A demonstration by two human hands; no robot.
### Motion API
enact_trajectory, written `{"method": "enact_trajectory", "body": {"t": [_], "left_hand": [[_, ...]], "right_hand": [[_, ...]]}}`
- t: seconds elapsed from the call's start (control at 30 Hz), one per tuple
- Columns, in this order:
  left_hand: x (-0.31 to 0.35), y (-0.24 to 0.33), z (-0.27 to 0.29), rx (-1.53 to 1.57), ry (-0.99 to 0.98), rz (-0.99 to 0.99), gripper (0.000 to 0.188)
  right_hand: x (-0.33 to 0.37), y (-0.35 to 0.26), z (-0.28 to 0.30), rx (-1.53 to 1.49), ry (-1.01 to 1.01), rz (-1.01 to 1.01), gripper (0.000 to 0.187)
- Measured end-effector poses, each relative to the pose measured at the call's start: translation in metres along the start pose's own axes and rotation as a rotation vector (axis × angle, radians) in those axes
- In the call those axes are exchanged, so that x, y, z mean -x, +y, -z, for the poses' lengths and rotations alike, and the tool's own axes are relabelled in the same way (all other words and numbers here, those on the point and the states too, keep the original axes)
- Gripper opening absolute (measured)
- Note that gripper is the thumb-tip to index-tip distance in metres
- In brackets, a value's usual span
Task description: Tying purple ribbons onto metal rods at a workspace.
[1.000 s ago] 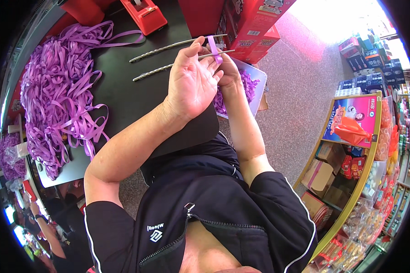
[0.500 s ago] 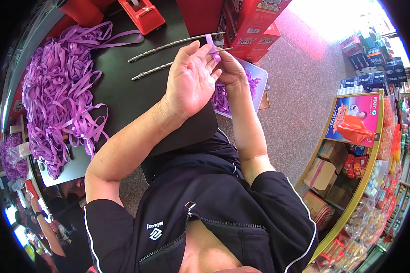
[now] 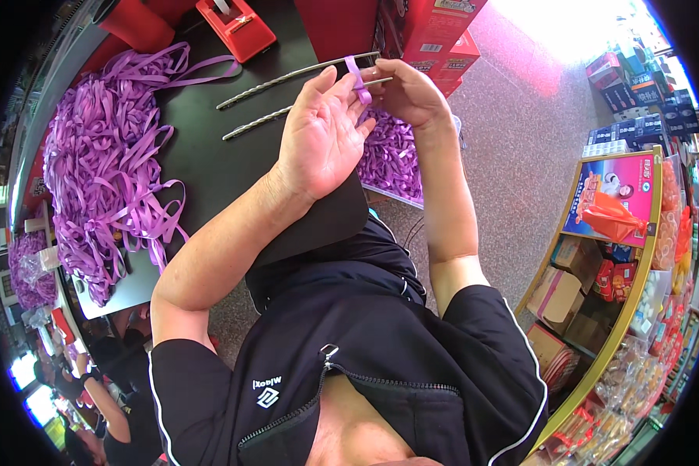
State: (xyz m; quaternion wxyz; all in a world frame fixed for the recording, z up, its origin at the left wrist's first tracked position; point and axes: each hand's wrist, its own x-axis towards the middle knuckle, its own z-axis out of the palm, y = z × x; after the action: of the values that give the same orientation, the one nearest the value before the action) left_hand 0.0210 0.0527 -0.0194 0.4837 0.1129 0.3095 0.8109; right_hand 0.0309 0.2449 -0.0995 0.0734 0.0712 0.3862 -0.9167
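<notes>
Two twisted metal rods (image 3: 268, 84) lie side by side, pointing from the dark tabletop toward the upper right. Near their far ends a purple ribbon (image 3: 357, 78) is looped around them. My left hand (image 3: 318, 136) is turned palm up across the lower rod, its fingers stretched toward the ribbon and touching it; part of that rod is hidden behind the hand. On the other side, my right hand (image 3: 412, 93) has its fingers bent and closed by the rod ends, beside the ribbon. What its fingertips grip is partly hidden.
A large heap of purple ribbon (image 3: 109, 171) covers the table's left side. A red tape dispenser (image 3: 237, 29) stands at the back. Below my hands, a tub holds many purple ribbon pieces (image 3: 392, 159). Red boxes (image 3: 435, 46) stand behind; a shelf unit (image 3: 590, 311) is at right.
My right hand and forearm have shifted to the right, uncovering more of the ribbon pieces in the tub. My left hand and the rods have hardly moved.
</notes>
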Motion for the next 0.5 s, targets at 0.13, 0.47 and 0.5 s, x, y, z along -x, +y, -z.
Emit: {"method": "enact_trajectory", "body": {"t": [0.13,0.47,0.5], "left_hand": [[0.001,0.000,-0.002,-0.018,0.018,0.005,0.083],[0.001,0.000,-0.001,0.032,0.033,0.019,0.078],[0.002,0.001,-0.001,0.018,0.028,0.015,0.078]], "right_hand": [[0.010,-0.018,-0.017,0.178,0.201,0.051,0.034],[0.016,-0.027,-0.018,0.579,0.392,0.129,0.037],[0.016,-0.026,-0.017,0.608,0.385,0.134,0.034]]}}
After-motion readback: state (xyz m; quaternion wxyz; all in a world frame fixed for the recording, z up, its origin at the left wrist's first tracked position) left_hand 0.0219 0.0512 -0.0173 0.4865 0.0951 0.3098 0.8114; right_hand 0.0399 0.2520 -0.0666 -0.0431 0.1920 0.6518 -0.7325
